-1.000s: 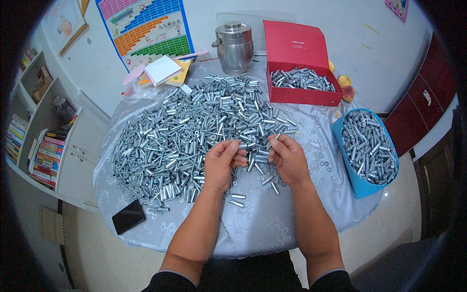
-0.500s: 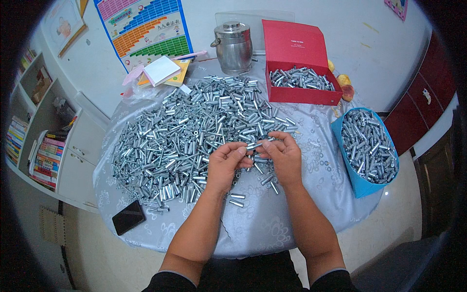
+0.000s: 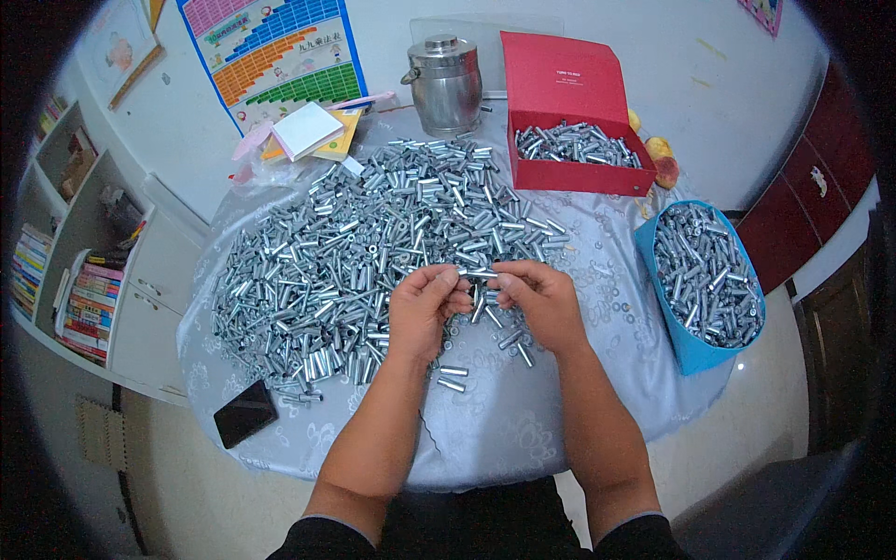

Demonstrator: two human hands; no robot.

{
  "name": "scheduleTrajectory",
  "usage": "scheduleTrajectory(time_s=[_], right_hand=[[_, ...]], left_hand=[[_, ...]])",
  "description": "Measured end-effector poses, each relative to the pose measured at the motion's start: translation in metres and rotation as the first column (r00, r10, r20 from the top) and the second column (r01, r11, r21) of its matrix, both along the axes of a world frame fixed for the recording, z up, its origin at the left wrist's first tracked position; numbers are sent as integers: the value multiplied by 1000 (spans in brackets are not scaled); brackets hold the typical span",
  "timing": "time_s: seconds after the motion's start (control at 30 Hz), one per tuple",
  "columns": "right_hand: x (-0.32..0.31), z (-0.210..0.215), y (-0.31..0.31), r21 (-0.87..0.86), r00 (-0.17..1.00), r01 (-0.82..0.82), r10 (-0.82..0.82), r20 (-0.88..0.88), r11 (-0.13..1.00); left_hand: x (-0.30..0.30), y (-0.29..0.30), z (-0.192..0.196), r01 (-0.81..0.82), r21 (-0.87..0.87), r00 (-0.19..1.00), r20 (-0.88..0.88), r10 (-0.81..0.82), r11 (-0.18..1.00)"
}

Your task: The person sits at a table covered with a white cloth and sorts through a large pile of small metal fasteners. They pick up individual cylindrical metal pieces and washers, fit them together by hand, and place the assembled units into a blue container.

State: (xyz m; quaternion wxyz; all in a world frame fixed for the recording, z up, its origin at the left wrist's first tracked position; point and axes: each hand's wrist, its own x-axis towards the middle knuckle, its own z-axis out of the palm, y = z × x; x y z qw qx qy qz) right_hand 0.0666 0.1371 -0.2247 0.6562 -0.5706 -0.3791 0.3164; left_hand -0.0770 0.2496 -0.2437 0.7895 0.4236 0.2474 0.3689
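Observation:
Between my two hands a short silver metal sleeve (image 3: 479, 273) lies nearly level, over the near right side of a big pile. My left hand (image 3: 422, 310) pinches its left end between thumb and fingers. My right hand (image 3: 541, 303) grips the right end the same way; whether a bolt sits inside the sleeve is too small to tell. Behind and left of my hands spreads the heap of loose metal parts (image 3: 317, 271), with sleeves, rods and small nuts or washers mixed together. Two loose sleeves (image 3: 453, 378) lie on the cloth near my left wrist.
A silver patterned tablecloth (image 3: 485, 439) covers the round table. At right stands a blue bin (image 3: 695, 359) full of metal parts; behind it, an open red box (image 3: 583, 177) holds more. A steel pot (image 3: 446, 89), notebooks (image 3: 308, 131) and a black phone (image 3: 245, 415) also lie around the heap.
The sleeve between my hands has shifted slightly left and now lies more level. My right hand has turned a little, its index finger stretched along the top. The camera view has tilted slightly.

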Motion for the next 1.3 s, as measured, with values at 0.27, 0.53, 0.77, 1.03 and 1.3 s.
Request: scheduleTrajectory(time_s=[0.27,0.53,0.77,1.03,1.3], right_hand=[[1,-4,0,29,995,-83,85,-62,996],[-6,-7,2,-5,991,-12,13,131,1000],[-7,-2,1,-22,934,129,-114,338,991],[16,-7,-13,-240,719,8,161,676,971],[8,-8,-16,-453,484,-54,420,768,890]], left_hand=[[-3,1,2,81,-23,997,13,-81,996],[-1,-1,-3,215,-5,975,52,-214,977],[1,-3,1,289,-101,945,185,-268,952],[-2,2,4,124,-67,983,142,-114,990],[1,-3,5,37,82,998,-49,-33,996]])
